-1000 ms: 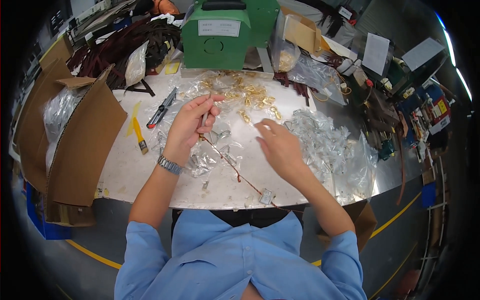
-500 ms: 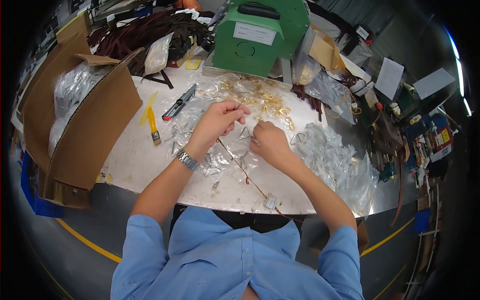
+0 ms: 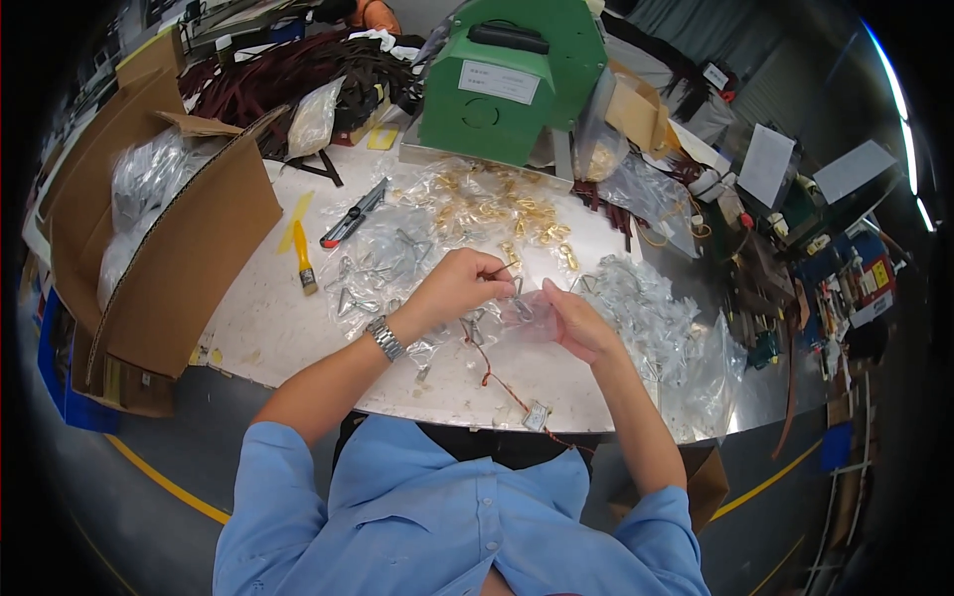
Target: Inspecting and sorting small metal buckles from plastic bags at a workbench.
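My left hand, with a metal watch on its wrist, is closed in a pinch. A thin brown rod-like piece sticks out past its fingertips; its kind is not clear. Beside it, my right hand grips a small clear plastic bag between thumb and fingers. A silvery metal piece shows at the bag's upper edge, close to my left fingertips. Below my left hand, a twisted reddish-brown cord runs toward the table's front edge, with a small pale tag-like block on it.
Gold-coloured metal fittings and bagged silver triangular rings lie ahead. Filled clear bags are heaped at right. At left are a cutter knife, a yellow-handled brush and a cardboard box. A green machine stands behind.
My left hand has moved down and right. My right hand has moved slightly right and turned, and the small clear bag now shows in it.
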Action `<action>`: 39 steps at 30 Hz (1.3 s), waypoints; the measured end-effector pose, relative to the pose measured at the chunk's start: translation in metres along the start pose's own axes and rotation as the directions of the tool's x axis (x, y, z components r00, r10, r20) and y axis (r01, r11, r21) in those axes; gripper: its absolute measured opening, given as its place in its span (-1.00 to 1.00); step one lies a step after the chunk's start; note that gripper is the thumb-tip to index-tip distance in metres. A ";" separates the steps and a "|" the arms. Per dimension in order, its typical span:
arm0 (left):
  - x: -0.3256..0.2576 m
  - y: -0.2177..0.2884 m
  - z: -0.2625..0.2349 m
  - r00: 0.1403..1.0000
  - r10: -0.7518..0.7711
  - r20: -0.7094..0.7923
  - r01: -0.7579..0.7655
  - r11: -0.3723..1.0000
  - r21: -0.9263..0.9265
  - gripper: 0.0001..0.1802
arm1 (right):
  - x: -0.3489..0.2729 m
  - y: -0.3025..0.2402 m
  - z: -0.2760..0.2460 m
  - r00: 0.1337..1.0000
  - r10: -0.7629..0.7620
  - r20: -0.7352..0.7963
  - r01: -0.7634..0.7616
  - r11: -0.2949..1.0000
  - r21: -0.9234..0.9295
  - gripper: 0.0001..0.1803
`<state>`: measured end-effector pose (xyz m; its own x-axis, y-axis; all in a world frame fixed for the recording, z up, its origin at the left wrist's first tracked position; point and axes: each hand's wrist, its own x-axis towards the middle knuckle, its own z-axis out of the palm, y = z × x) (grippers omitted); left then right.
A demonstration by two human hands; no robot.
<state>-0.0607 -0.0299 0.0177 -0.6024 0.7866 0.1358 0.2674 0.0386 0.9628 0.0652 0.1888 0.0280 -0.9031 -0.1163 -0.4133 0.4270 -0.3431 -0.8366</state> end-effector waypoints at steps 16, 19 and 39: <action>-0.011 0.010 0.016 0.989 0.145 -0.030 -0.140 0.981 0.134 -0.74 | -0.026 0.015 0.002 0.984 0.017 0.178 0.030 0.966 -0.257 -0.57; -0.010 0.008 0.022 0.993 0.121 0.012 -0.121 0.993 -0.013 -0.73 | -0.034 0.020 0.013 0.987 0.066 0.144 -0.054 0.995 -0.086 -0.57; -0.019 -0.006 0.056 0.949 -0.209 0.235 0.296 0.845 -0.445 -0.73 | -0.016 0.037 0.041 0.859 -0.419 -0.295 0.474 0.868 0.149 -0.48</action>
<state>-0.0089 -0.0110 -0.0034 -0.4512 0.8833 -0.1273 -0.2873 -0.0087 0.9578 0.0939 0.1395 0.0187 -0.9414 0.3188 -0.1104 -0.0646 -0.4914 -0.8686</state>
